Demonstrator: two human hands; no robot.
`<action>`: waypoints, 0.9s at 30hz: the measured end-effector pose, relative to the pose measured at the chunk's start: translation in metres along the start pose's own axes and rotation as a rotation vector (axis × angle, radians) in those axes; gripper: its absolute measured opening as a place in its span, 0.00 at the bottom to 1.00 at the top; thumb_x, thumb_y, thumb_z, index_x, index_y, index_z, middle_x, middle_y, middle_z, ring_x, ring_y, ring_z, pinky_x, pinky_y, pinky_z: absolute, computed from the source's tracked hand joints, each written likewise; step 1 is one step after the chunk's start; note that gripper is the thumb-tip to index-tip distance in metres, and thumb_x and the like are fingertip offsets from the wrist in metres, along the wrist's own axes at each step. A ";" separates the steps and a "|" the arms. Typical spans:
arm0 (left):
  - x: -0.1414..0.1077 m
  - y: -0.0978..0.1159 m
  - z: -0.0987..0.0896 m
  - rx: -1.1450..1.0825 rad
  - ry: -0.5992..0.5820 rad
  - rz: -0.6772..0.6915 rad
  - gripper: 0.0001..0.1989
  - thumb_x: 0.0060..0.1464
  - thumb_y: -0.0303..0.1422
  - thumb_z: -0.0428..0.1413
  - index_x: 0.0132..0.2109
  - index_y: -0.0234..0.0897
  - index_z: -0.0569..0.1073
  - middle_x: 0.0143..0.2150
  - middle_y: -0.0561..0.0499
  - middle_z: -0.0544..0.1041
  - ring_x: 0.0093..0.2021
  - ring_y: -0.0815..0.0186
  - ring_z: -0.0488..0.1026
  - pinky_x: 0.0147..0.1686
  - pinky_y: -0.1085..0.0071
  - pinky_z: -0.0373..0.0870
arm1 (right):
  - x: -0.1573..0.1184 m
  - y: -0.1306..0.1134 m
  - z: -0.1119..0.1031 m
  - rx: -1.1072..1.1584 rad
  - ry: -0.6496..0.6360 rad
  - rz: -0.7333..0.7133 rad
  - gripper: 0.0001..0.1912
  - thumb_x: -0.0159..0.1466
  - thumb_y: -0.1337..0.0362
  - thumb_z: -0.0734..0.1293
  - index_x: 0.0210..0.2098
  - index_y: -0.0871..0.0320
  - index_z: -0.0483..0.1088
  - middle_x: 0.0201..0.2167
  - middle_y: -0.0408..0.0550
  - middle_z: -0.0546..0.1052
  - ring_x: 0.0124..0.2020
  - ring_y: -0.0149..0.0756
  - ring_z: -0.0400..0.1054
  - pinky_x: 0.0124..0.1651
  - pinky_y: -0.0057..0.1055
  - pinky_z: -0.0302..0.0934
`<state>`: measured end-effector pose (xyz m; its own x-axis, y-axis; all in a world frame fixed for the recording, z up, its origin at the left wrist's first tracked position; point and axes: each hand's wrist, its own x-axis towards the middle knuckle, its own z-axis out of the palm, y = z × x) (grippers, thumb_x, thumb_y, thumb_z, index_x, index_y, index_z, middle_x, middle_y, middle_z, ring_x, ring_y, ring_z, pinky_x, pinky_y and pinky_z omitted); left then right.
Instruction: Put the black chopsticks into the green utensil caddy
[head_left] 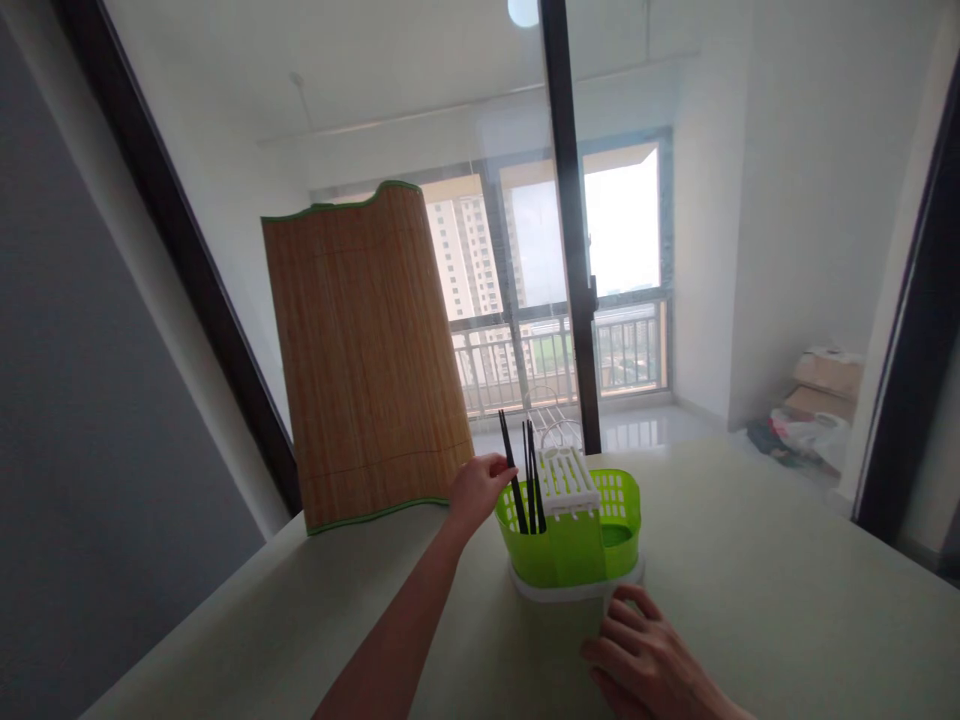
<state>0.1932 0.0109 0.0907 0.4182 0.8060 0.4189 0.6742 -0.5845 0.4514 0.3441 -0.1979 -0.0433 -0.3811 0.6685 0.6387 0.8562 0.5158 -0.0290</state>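
A bright green cutlery holder [574, 555] stands on a white base tray [536, 590], with several black chopsticks [530, 480] upright in its left compartment. My left hand [478, 488] reaches to the holder's left rim, thumb and fingers pinched on the leftmost chopstick, which leans left. Across the holder's middle sits a white slotted rack [568, 480] with small hooks along its front and a wire loop behind. In front of the base's right end, my right hand [637, 645] is closed with curled fingers, knuckles close to the tray. Whatever lies inside those fingers is hidden.
A bamboo mat [367, 360] with green edging stands upright, partly rolled, on the pale table [750, 570] left of the holder. Behind the table is a dark-framed glass door [574, 240]. Cardboard and bags [817, 405] lie on the floor at right.
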 end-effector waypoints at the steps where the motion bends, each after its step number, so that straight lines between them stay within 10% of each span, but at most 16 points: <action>1: 0.002 -0.001 0.007 0.001 -0.016 -0.012 0.12 0.53 0.40 0.57 0.35 0.37 0.79 0.33 0.51 0.81 0.35 0.63 0.76 0.30 0.72 0.63 | 0.000 0.000 0.000 -0.013 -0.005 0.003 0.06 0.62 0.72 0.59 0.33 0.55 0.65 0.27 0.44 0.73 0.32 0.37 0.66 0.48 0.42 0.56; 14: -0.004 0.007 0.030 0.189 -0.051 -0.011 0.11 0.54 0.40 0.56 0.40 0.40 0.78 0.42 0.48 0.78 0.43 0.58 0.74 0.35 0.70 0.64 | -0.001 0.002 0.000 0.047 0.016 0.049 0.08 0.60 0.73 0.60 0.34 0.55 0.67 0.27 0.44 0.73 0.32 0.38 0.66 0.49 0.43 0.56; 21: -0.070 0.016 0.026 0.100 0.206 0.117 0.10 0.61 0.37 0.49 0.42 0.40 0.73 0.41 0.50 0.76 0.39 0.64 0.73 0.35 0.73 0.63 | -0.011 0.023 0.000 0.185 0.183 0.448 0.09 0.67 0.67 0.58 0.38 0.54 0.71 0.31 0.45 0.75 0.33 0.37 0.69 0.41 0.35 0.59; 27: -0.163 0.021 0.068 -0.125 -0.243 0.184 0.07 0.57 0.35 0.51 0.38 0.43 0.74 0.34 0.49 0.78 0.35 0.61 0.75 0.35 0.67 0.66 | -0.022 0.042 0.006 0.126 0.170 0.646 0.10 0.66 0.64 0.58 0.37 0.54 0.72 0.30 0.44 0.76 0.30 0.37 0.69 0.40 0.37 0.59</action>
<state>0.1811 -0.1263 -0.0214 0.6689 0.6760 0.3092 0.5002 -0.7170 0.4855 0.3866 -0.1873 -0.0630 0.2619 0.7751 0.5750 0.8426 0.1068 -0.5278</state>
